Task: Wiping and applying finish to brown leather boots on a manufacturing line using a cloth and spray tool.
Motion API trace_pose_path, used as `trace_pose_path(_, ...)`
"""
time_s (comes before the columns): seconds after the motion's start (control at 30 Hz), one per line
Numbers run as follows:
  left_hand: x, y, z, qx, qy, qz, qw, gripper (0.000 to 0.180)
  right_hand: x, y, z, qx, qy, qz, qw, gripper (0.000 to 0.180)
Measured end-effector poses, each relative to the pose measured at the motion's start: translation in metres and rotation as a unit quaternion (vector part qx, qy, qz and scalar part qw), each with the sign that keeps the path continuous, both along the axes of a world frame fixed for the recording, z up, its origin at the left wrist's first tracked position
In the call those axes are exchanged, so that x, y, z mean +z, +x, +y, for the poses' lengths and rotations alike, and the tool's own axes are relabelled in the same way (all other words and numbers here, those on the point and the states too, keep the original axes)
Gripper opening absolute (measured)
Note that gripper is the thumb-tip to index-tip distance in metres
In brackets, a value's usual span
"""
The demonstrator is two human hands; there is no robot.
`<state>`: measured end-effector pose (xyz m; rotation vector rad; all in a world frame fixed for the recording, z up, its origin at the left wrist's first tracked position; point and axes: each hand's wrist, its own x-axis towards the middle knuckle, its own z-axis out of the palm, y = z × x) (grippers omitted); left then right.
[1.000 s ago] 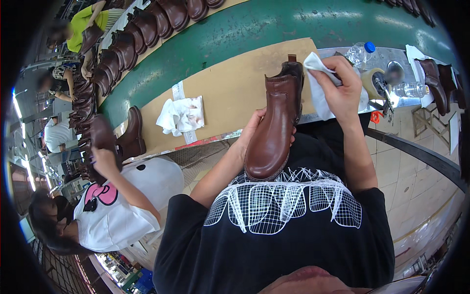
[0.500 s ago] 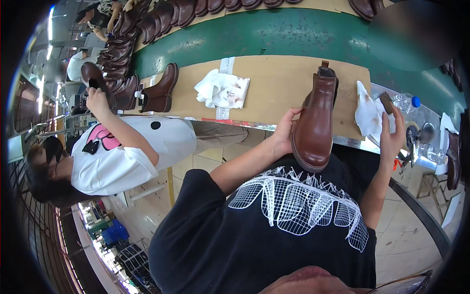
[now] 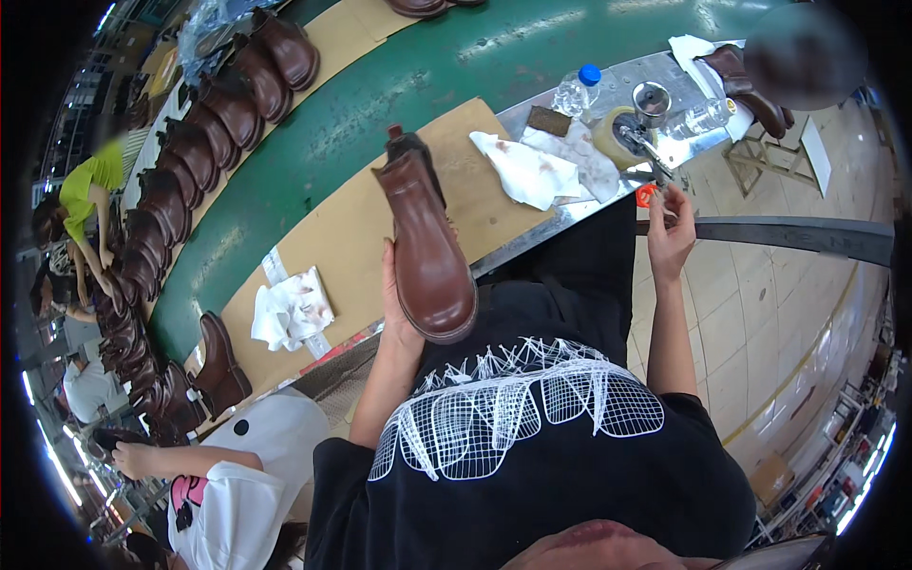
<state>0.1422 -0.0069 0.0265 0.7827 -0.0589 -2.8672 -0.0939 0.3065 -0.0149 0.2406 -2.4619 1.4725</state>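
The left hand point(image 3: 397, 306) cups a brown leather boot point(image 3: 427, 249), seemingly for steadiness. The right hand point(image 3: 673, 233) half-curls beside an orange object point(image 3: 646, 196) off the table's point(image 3: 568, 215) near edge, its hold unclear.

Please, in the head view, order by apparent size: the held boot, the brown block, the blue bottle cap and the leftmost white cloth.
1. Held boot
2. Leftmost white cloth
3. Brown block
4. Blue bottle cap
No two look alike here.
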Motion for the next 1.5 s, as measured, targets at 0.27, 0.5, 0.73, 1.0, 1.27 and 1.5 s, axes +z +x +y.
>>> trace_pose_path(0.27,-0.006,-0.001,0.000,-0.029,0.029,0.033,0.999,0.067,-0.069,-0.063,0.035,0.005,-0.002,-0.062,0.998,0.044)
trace_pose_path(0.5,0.001,0.007,0.000,-0.009,-0.002,0.021,1.000,0.064,-0.088,-0.107,0.039,0.060,0.107,-0.103,0.987,0.032)
trace_pose_path(0.73,0.008,-0.004,-0.010,-0.012,-0.004,0.026,1.000,0.062,-0.050,-0.086,0.040,0.042,-0.048,-0.069,0.996,0.024)
trace_pose_path(1.0,0.024,-0.007,-0.016,0.010,-0.009,0.036,0.999,0.050,0.101,-0.019,0.024,0.110,-0.095,0.038,0.989,0.036)
trace_pose_path(1.27,0.026,-0.025,-0.024,0.037,-0.087,0.057,0.994,0.049,0.171,0.034,-0.039,0.416,-0.211,-0.095,0.879,0.047)
trace_pose_path(1.5,0.026,-0.018,-0.045,0.100,-0.156,0.059,0.981,0.056,0.216,0.061,-0.088,0.454,-0.214,-0.091,0.860,0.041)
